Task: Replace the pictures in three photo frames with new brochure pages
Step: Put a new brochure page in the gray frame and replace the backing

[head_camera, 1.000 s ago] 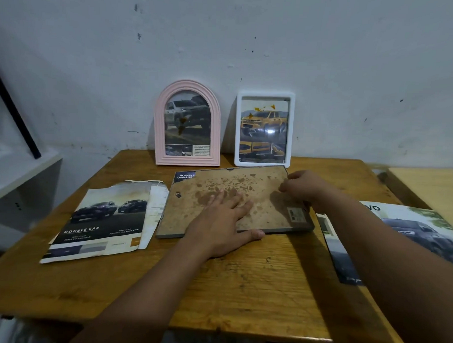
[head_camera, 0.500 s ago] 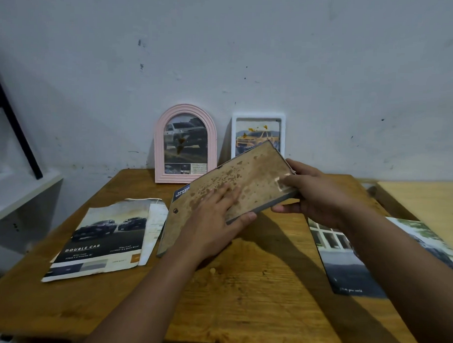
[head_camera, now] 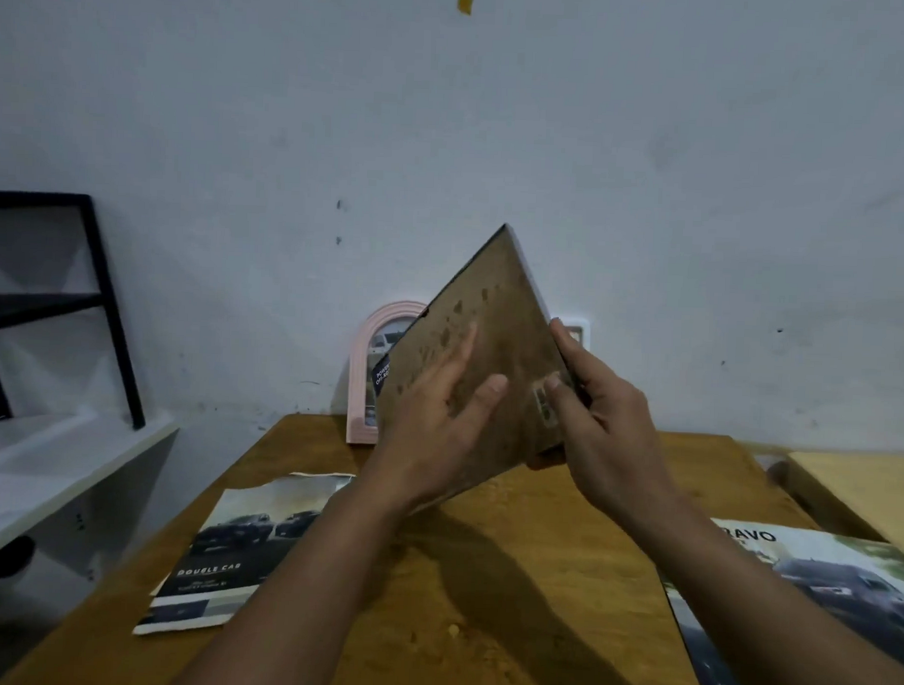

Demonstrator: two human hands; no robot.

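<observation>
You have the brown-backed photo frame (head_camera: 496, 344) lifted off the worktop (head_camera: 508, 575) and tilted up on one corner, its stained backing board facing you. Your left hand (head_camera: 437, 418) lies flat against that backing, fingers straight and spread, thumb reaching toward the middle of the board. Your right hand (head_camera: 599, 409) grips the frame's right edge, thumb pressed on the backing near a small label and fingers curled around behind. A dark brochure page (head_camera: 381, 373) peeks out along the frame's left edge. Behind the frame, against the wall, stand the pink arched frame (head_camera: 375, 350) and, mostly hidden, a white frame (head_camera: 578, 328). A car brochure sheet (head_camera: 227, 549) lies on the worktop under your left forearm, and another brochure (head_camera: 830, 601) lies to your right.
</observation>
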